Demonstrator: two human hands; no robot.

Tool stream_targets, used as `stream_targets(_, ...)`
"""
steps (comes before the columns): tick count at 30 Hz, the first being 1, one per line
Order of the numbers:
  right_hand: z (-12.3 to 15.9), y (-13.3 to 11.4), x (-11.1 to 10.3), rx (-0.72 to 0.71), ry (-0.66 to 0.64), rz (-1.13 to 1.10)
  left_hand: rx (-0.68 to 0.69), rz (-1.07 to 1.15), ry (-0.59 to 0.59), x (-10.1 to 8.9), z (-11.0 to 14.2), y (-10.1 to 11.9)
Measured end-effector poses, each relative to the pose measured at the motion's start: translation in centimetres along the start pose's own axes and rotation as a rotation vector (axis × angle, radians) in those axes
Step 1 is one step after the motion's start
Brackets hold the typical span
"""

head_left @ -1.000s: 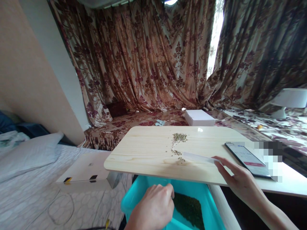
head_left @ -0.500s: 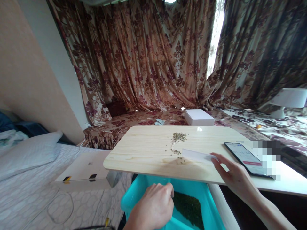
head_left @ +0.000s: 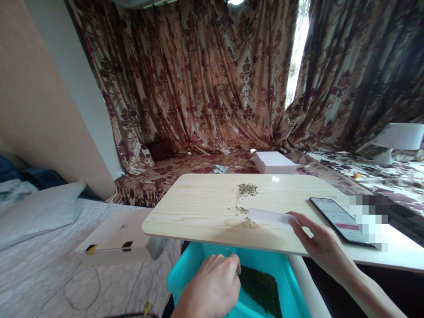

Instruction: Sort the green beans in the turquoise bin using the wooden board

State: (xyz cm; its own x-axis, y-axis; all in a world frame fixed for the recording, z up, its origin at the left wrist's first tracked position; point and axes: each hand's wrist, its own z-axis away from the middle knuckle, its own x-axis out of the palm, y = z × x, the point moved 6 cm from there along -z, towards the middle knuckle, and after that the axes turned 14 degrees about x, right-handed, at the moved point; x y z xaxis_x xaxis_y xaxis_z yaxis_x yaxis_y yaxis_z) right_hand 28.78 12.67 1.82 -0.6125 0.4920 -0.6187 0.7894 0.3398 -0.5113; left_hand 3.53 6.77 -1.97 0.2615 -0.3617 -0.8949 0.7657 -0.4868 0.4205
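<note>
My right hand [head_left: 314, 236] pinches the end of a white strip of paper or card [head_left: 270, 216] between thumb and fingers. The strip's far end reaches the small brown-green bits scattered near the front of the wooden tabletop [head_left: 195, 203]. Beyond it lies a larger patch of greenish grains [head_left: 247, 190], with whitish bits trailing from it. My left hand [head_left: 212, 282] is closed over a turquoise bin [head_left: 185, 260] below the table's front edge; what its fingers hold, if anything, is hidden. Dark green loose material [head_left: 260, 287] lies inside the bin, beside that hand.
A phone [head_left: 341, 221] lies on the tabletop's right side. Behind the table is a white box [head_left: 274, 162]. At left, a flat white box [head_left: 115, 234] and a pillow [head_left: 43, 212] lie on the bed. A lamp [head_left: 404, 137] stands at far right.
My right hand has moved slightly left with the white strip, whose tip is now nearer the small bits. My left hand has stayed almost still.
</note>
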Motion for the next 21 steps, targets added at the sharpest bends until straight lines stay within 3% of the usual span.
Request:
stream_targets(15,-0.7,1.0,0.3,0.047,0.028,-0.002,0.005,0.002,-0.012,-0.1,0.0,0.3)
stream_targets(21,-0.5,1.4,1.3,0.092,0.044,-0.065,-0.003,0.009,-0.015,-0.2,0.1,0.2)
